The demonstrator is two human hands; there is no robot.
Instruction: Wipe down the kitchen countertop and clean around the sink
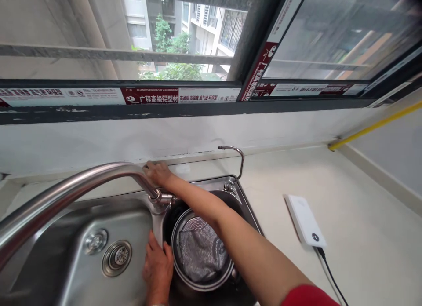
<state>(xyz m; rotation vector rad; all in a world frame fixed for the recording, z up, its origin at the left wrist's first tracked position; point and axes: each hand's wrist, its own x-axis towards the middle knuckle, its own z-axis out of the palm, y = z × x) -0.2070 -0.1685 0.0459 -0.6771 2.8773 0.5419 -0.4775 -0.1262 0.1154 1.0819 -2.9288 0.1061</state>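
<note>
"What are the hands doing?"

"The right hand (pixel 158 173) curls over the steel tap (pixel 66 187). The left hand (pixel 157 268) presses against a round pan's rim (pixel 174 249), grip unclear."

"Where's the pan?"

"In the steel sink's (pixel 214 183) right basin, a mesh scouring cloth (pixel 201 253) inside."

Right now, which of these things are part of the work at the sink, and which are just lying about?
Part of the work:
right hand, at the steel faucet
left hand, beside the round pan
silver mesh cloth, in the pan

Lying about:
white power bank
black cable
</note>
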